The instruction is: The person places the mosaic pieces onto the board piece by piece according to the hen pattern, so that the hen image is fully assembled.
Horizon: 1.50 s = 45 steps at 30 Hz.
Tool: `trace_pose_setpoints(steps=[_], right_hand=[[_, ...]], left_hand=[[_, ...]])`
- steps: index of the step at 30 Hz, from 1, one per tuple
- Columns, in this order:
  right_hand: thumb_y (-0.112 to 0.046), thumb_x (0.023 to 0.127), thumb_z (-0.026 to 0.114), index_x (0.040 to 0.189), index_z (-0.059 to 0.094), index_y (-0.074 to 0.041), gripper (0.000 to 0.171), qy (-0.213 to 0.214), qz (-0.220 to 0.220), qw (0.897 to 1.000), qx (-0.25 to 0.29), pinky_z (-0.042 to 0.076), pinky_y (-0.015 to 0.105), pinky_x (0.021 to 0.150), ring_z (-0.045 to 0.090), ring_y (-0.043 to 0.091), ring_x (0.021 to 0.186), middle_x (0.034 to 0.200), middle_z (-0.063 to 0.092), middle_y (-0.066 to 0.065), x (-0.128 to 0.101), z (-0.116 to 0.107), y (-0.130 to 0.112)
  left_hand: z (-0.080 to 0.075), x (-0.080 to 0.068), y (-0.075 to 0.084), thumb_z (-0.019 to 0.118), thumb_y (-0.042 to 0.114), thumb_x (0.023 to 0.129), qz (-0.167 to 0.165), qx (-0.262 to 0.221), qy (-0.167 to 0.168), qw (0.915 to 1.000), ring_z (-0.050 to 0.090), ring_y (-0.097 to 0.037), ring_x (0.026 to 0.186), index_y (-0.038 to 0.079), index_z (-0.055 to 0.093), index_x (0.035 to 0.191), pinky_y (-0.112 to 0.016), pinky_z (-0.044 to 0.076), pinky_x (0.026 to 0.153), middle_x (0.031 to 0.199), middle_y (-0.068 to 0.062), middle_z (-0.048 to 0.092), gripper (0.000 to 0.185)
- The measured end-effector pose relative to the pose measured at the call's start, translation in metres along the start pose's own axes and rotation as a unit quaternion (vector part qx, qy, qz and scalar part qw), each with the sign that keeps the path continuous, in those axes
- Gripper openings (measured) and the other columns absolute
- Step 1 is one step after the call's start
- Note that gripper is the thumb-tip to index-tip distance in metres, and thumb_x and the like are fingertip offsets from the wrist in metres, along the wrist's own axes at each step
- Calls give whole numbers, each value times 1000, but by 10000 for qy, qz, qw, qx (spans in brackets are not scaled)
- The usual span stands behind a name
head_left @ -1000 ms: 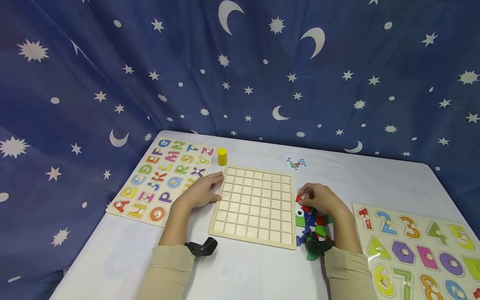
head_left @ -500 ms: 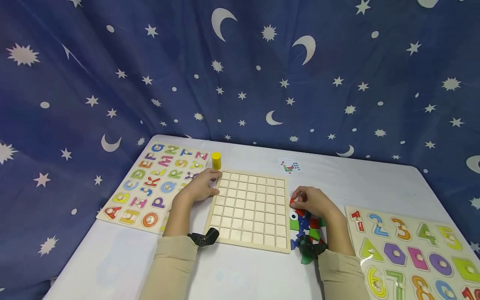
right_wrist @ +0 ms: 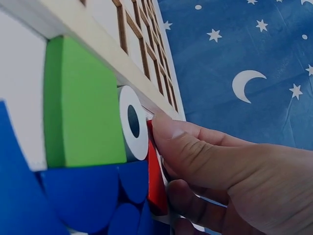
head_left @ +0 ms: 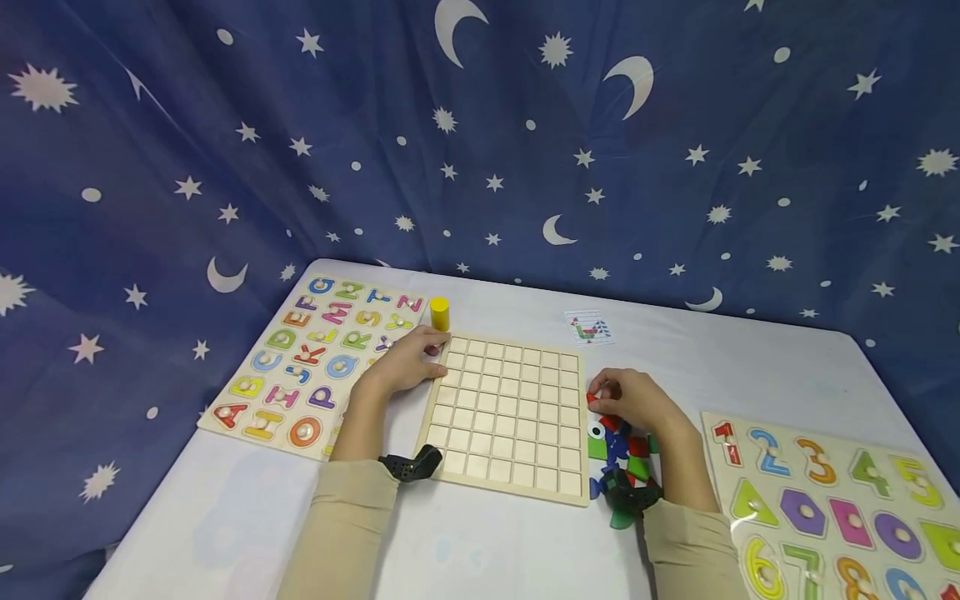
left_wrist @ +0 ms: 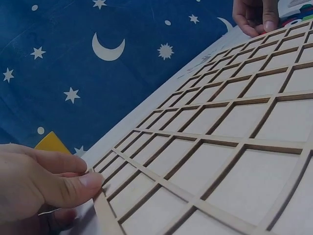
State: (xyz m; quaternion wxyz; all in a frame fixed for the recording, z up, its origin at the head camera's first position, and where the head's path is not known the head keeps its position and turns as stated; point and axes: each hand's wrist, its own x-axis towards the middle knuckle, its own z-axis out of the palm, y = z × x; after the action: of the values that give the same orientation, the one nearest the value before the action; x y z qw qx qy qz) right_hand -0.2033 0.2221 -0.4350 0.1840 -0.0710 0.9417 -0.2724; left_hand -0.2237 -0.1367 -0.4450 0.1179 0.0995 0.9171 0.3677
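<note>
A wooden grid board (head_left: 504, 407) with square cells lies flat in the middle of the table. My left hand (head_left: 408, 362) grips its upper left edge; in the left wrist view the thumb (left_wrist: 90, 181) presses on the frame and the other fingers sit along the outer side. Beside the board's right edge, my right hand (head_left: 633, 396) pinches a small red block (head_left: 592, 402) between thumb and fingertips. Just below that hand lies a pile of flat blocks: a white round eye piece (right_wrist: 133, 122), a green block (right_wrist: 90, 107), blue pieces (right_wrist: 83, 196) and further red ones.
A yellow cylinder (head_left: 439, 314) stands at the board's upper left corner. The alphabet puzzle board (head_left: 288, 429) lies left, the number and shape puzzle board (head_left: 813, 517) right. A small picture card (head_left: 589, 327) lies behind the grid board. A starry blue curtain (head_left: 375, 167) hangs behind.
My left hand has slid up along the board's left edge toward the corner. The right hand stays at the red block with hardly any shift. The head view has swayed slightly.
</note>
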Motion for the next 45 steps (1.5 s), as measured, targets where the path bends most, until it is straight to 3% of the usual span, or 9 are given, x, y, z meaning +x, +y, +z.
trace_pose_setpoints(steps=[10, 17, 25, 32, 45], right_hand=[[-13, 85, 70, 101, 65, -10, 17, -46, -39, 10000, 65, 45, 27, 67, 51, 18, 77, 84, 54, 6, 0, -3, 2], [-12, 87, 67, 105, 65, -11, 18, -44, 16, 10000, -2, 47, 26, 68, 53, 19, 79, 87, 57, 6, 0, -4, 1], [-21, 85, 70, 112, 62, -12, 29, -8, 171, 9998, -140, 51, 28, 70, 54, 19, 81, 93, 59, 7, 0, -5, -1], [-17, 85, 70, 108, 63, -11, 24, 82, 107, 9998, -130, 50, 26, 68, 54, 19, 80, 89, 58, 7, 3, -3, -2], [-16, 84, 71, 106, 66, -8, 23, 344, 144, 9984, -419, 52, 30, 72, 53, 20, 81, 91, 61, 7, 5, -3, -3]], left_hand=[[3, 3, 5, 67, 11, 87, -17, 158, 85, 9998, 48, -20, 106, 9, 47, 140, -38, 37, 95, 127, -7, 47, 57], [4, 3, 4, 66, 10, 87, -59, 84, 114, 9999, 48, -20, 107, 9, 47, 140, -37, 37, 95, 128, -7, 47, 57], [3, 5, 7, 66, 8, 87, -104, 72, 68, 9999, 48, -19, 109, 9, 46, 141, -37, 38, 97, 133, -7, 45, 57], [2, 4, 7, 65, 6, 87, -246, -35, 89, 9997, 47, -19, 108, 8, 46, 141, -36, 37, 95, 132, -6, 45, 57], [0, 3, 9, 65, 7, 87, -197, -23, 56, 9998, 47, -20, 108, 7, 46, 141, -36, 38, 94, 133, -6, 45, 57]])
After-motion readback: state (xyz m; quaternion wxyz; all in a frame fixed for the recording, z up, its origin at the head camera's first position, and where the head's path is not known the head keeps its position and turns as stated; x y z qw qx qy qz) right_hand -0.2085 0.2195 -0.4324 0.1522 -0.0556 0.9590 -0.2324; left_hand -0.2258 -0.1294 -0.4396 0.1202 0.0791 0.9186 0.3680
